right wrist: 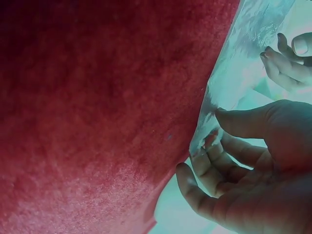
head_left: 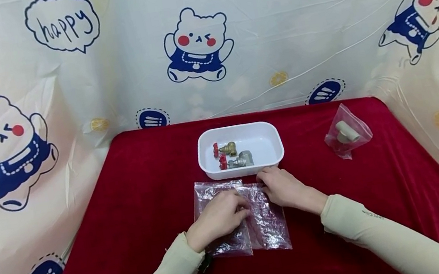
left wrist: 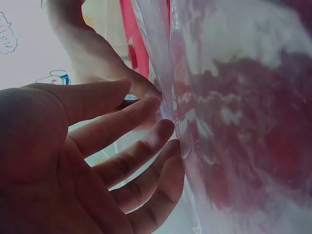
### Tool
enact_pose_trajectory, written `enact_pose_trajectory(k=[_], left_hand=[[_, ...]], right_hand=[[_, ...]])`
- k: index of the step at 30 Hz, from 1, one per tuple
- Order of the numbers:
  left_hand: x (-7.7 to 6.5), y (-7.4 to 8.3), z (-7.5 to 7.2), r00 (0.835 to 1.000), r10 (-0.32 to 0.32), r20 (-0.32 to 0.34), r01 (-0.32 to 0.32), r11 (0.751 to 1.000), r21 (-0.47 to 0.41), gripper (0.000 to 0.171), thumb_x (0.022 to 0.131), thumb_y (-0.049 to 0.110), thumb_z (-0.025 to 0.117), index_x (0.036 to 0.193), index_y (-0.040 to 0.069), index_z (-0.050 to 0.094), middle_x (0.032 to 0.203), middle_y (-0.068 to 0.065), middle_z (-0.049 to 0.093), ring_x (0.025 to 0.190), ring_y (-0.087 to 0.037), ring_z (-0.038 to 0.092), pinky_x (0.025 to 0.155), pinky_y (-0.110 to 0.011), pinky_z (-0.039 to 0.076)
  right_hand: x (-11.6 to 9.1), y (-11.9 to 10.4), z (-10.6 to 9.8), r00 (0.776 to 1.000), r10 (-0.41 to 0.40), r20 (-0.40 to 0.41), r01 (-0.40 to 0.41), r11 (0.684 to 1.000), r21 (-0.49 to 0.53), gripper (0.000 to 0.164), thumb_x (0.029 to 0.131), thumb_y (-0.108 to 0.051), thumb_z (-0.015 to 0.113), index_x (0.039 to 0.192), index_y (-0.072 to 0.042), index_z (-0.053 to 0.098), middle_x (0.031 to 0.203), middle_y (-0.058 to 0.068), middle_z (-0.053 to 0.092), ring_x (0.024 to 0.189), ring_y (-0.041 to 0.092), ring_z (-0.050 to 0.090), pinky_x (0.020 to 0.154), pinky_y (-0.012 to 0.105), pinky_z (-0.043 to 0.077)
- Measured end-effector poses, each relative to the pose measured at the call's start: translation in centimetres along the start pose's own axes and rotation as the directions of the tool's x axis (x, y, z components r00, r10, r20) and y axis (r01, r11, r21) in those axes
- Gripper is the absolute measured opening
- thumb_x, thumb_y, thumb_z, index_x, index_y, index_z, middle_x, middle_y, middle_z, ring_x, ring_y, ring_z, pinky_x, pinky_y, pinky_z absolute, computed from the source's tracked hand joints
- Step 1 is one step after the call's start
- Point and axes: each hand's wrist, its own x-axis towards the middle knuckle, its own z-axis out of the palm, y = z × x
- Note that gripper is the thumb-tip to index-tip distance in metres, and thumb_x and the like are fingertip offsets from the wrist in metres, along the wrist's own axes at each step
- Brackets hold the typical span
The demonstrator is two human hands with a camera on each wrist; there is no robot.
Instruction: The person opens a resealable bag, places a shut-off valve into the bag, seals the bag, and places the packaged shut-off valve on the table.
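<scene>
Two clear zip bags lie side by side on the red cloth, the left bag (head_left: 211,191) slightly overlapping the right bag (head_left: 272,232). Over the inner edges of both, my left hand (head_left: 221,214) hovers low with loosely bent fingers; its fingertips touch the plastic in the left wrist view. The right hand (head_left: 282,187) holds the upper right corner of the right bag between thumb and fingers, close to the tray's front. Through the film, some of its fingers (right wrist: 209,168) show in the right wrist view. Whether the bags hold anything is hard to see.
Just behind the hands stands a white tray (head_left: 266,146) with a brass valve (head_left: 228,149) and a silvery valve (head_left: 242,159), both with red handwheels. Off to the right lies a zip bag (head_left: 336,144) containing a beige pipe fitting (head_left: 347,131). Printed curtains surround the table.
</scene>
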Motion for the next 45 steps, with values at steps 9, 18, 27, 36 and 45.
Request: enact_pose_trajectory(k=[9,18,27,36,45], left_hand=[[0.0,0.0,0.3,1.000,0.016,0.000,-0.016,1.000,0.022,0.016,0.097,0.022,0.078,0.107,0.012,0.083,0.105,0.000,0.072,0.101,-0.018,0.065,0.093,-0.038,0.054],[-0.1,0.0,0.3,1.000,0.014,-0.023,-0.013,1.000,0.025,0.017,0.100,0.024,0.075,0.112,0.014,0.082,0.112,0.000,0.073,0.105,-0.018,0.066,0.093,-0.038,0.054],[0.0,1.0,-0.6,0.996,0.021,-0.091,-0.028,0.997,-0.073,0.014,0.100,0.023,0.074,0.109,0.014,0.080,0.099,0.005,0.072,0.088,-0.009,0.064,0.082,-0.032,0.055],[0.1,1.8,-1.4,0.982,0.016,-0.187,-0.051,0.982,-0.182,0.011,0.102,0.021,0.071,0.107,0.014,0.079,0.091,0.010,0.068,0.073,-0.005,0.057,0.067,-0.027,0.050],[0.4,2.7,-2.0,0.969,-0.005,-0.247,-0.066,0.957,-0.281,0.007,0.101,0.017,0.072,0.103,0.015,0.079,0.099,0.005,0.072,0.088,-0.008,0.065,0.079,-0.030,0.055]], right_hand=[[0.2,0.2,-0.9,0.997,0.062,0.050,-0.066,0.994,0.091,0.013,0.088,-0.001,0.080,0.082,-0.008,0.071,0.086,0.003,0.063,0.083,0.023,0.063,0.076,0.041,0.054],[-0.5,0.2,-2.5,0.982,0.152,0.112,-0.176,0.950,0.257,0.015,0.093,-0.006,0.076,0.082,-0.012,0.068,0.076,-0.004,0.062,0.068,0.012,0.058,0.065,0.033,0.052],[-1.5,-0.2,-5.7,0.960,0.251,0.122,-0.278,0.893,0.354,0.008,0.097,-0.012,0.074,0.090,-0.010,0.072,0.077,-0.004,0.069,0.066,0.010,0.062,0.059,0.031,0.053],[-2.8,-1.5,-7.8,0.960,0.279,0.017,-0.262,0.880,0.396,0.006,0.097,-0.013,0.075,0.091,-0.013,0.073,0.073,-0.007,0.068,0.064,0.013,0.060,0.058,0.030,0.051],[-4.1,-2.6,-10.1,0.933,0.338,-0.126,-0.257,0.868,0.426,0.009,0.096,-0.014,0.076,0.090,-0.014,0.071,0.075,-0.005,0.067,0.067,0.014,0.060,0.061,0.029,0.051]])
